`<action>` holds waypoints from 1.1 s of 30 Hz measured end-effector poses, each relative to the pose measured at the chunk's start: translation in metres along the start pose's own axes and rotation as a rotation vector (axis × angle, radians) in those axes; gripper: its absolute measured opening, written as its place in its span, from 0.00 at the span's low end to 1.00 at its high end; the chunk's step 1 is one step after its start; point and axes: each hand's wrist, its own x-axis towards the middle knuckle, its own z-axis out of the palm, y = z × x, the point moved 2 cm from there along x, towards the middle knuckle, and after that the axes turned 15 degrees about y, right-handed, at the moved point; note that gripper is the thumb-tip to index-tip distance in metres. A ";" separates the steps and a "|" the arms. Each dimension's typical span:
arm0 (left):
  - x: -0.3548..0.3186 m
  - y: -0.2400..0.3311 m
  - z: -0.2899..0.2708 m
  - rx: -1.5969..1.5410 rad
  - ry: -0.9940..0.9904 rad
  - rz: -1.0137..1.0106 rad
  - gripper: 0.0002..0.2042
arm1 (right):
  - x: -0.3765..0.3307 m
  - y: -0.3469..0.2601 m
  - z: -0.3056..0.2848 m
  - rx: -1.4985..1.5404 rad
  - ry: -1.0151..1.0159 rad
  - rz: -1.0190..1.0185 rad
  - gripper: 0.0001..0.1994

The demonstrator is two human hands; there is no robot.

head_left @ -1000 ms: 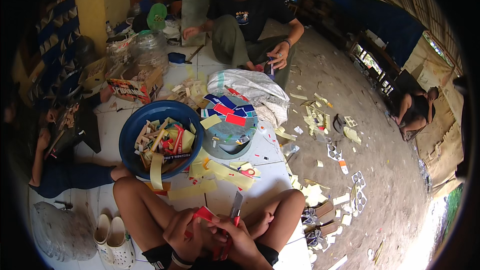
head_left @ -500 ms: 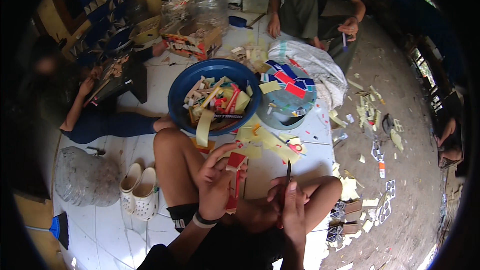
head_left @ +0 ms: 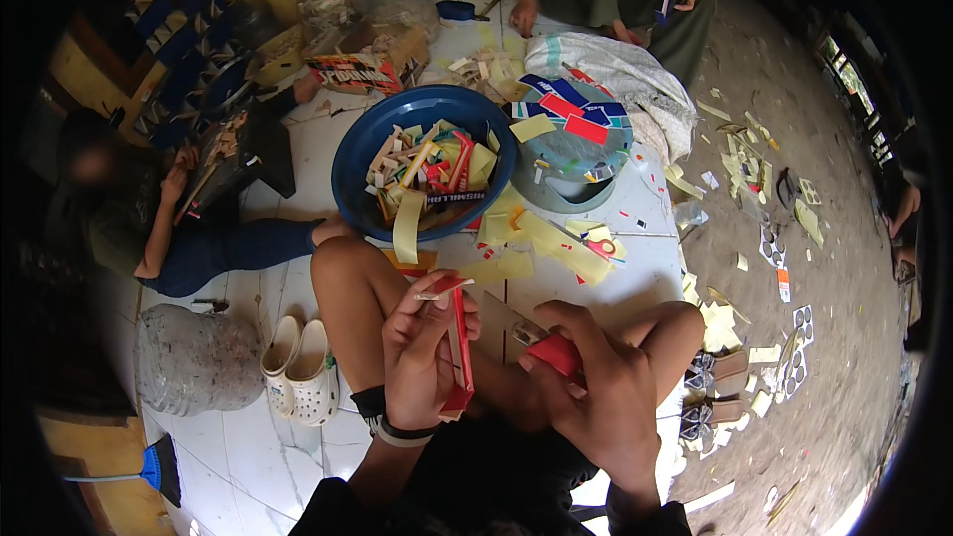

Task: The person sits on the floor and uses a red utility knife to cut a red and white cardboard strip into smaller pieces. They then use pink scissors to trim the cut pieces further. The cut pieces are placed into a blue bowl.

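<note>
— Cardboard strip (head_left: 460, 347), red, where?
— Upright in the left hand (head_left: 422, 357), fingers pinching it, above the lap.
— Right hand (head_left: 606, 397)?
— Curled tight around a red-handled cutter (head_left: 556, 349).
— Beyond?
— Blue basin (head_left: 422, 174) of scraps, yellow offcuts (head_left: 546, 243) on white floor tiles (head_left: 288, 288).

Seated cross-legged with bare knees spread, the person raises the left hand (head_left: 425, 347) (a dark band circles its wrist) with fingers curled closed and thumb pressed forward, while the right hand (head_left: 594, 387) sits just beside it, knuckles up, fingers clenched downward.
</note>
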 end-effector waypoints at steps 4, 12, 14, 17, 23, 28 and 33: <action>-0.004 -0.001 0.003 0.052 0.053 0.035 0.15 | 0.001 -0.002 0.003 -0.040 -0.052 -0.027 0.16; -0.005 -0.003 0.003 0.134 0.019 0.120 0.14 | 0.007 -0.004 0.005 -0.127 -0.044 -0.057 0.14; -0.006 -0.003 0.003 0.162 0.002 0.153 0.13 | 0.008 -0.005 0.005 -0.139 -0.049 -0.065 0.14; -0.005 -0.004 0.004 0.178 -0.018 0.196 0.12 | 0.009 -0.004 0.004 -0.159 -0.060 -0.078 0.13; -0.002 -0.008 0.001 0.237 0.022 0.245 0.11 | 0.016 0.004 0.000 -0.227 -0.004 -0.094 0.10; 0.005 -0.006 -0.001 0.144 0.082 0.094 0.12 | 0.016 0.013 -0.013 -0.138 0.187 0.024 0.10; -0.004 -0.012 0.002 0.058 0.087 -0.131 0.14 | 0.010 0.031 0.013 0.390 0.110 0.370 0.12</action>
